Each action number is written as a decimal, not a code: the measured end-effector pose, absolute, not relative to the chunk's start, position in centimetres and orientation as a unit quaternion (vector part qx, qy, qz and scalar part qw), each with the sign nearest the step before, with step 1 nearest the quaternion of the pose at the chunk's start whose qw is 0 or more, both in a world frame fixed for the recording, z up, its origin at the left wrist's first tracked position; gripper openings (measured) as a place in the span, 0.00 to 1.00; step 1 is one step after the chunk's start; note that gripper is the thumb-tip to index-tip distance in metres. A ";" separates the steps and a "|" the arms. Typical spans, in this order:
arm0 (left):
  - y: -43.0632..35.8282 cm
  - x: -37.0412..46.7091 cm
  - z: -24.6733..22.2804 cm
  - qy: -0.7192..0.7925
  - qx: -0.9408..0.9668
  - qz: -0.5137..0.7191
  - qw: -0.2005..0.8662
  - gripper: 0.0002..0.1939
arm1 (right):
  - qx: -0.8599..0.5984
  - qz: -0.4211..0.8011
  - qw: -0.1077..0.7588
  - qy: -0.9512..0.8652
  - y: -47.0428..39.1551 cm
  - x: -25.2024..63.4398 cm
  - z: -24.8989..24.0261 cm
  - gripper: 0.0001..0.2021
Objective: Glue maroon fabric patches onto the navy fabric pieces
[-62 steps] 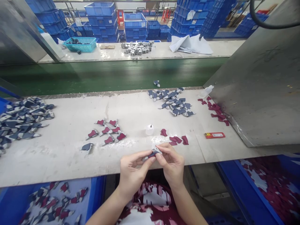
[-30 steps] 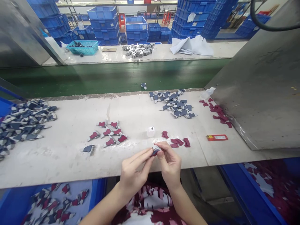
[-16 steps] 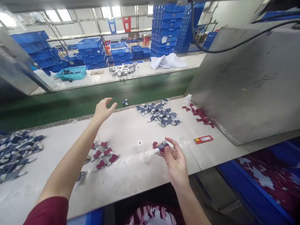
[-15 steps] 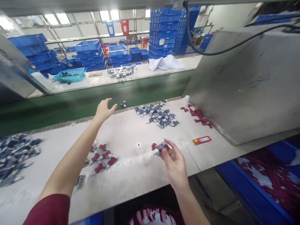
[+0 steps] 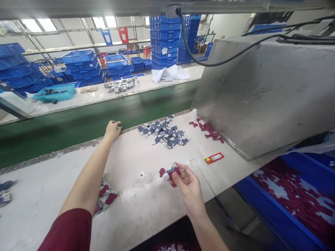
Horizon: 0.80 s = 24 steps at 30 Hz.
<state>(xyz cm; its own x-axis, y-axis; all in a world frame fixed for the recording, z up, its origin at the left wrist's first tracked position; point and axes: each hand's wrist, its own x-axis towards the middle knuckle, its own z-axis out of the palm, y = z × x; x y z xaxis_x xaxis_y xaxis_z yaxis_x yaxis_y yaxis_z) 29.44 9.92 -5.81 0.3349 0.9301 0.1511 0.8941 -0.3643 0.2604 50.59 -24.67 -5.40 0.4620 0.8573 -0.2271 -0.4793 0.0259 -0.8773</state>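
My left hand (image 5: 113,130) is at the far edge of the white table (image 5: 125,212), beside the green belt (image 5: 131,109), its fingers closed round a small dark piece. Over the table's middle, my right hand (image 5: 187,179) pinches a grey, white and maroon piece (image 5: 172,171) between thumb and fingers. A maroon scrap (image 5: 162,172) shows just left of that piece. Between and beyond my hands lies a pile of blue-grey and white pieces (image 5: 167,132). Maroon and white pieces (image 5: 111,198) lie partly hidden behind my left forearm.
Loose maroon pieces (image 5: 209,131) lie beside a large metal box (image 5: 261,94). A red packet (image 5: 214,158) is on the table. At the lower right, a blue bin (image 5: 258,205) holds maroon pieces. Across the belt stand a teal basket (image 5: 59,93) and white crumpled sheets (image 5: 170,73).
My left hand has come down at the belt's edge and closed on the small dark piece that lay on the belt. My right hand keeps its piece. The view has shifted to the right.
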 end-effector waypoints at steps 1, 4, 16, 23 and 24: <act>9.6 29.5 -5.5 0.555 0.816 0.146 0.067 0.18 | -0.496 0.499 0.686 -0.185 -24.7 50.7 -5.6 0.27; 7.5 30.1 -4.7 0.515 0.838 0.157 0.089 0.16 | -0.471 0.526 0.685 -0.178 -25.1 50.9 -6.2 0.28; -11.9 28.8 0.1 0.458 0.842 0.285 0.032 0.16 | -0.453 0.562 0.669 -0.176 -26.9 48.8 -4.3 0.22; -22.1 29.3 1.7 0.333 0.876 0.323 0.136 0.22 | -0.494 0.549 0.639 -0.214 -27.7 46.3 -2.8 0.24; -22.7 29.4 1.4 0.332 0.871 0.332 0.144 0.22 | -0.499 0.549 0.633 -0.222 -27.9 46.0 -2.7 0.25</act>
<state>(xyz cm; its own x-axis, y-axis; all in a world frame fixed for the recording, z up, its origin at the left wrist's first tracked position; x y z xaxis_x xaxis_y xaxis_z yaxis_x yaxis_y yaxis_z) 29.41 -22.69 1.40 0.5591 0.6740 0.4828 0.4830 -0.7381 0.4711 46.02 -27.89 -2.68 0.2990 0.9166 -0.2656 -0.4727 -0.0996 -0.8756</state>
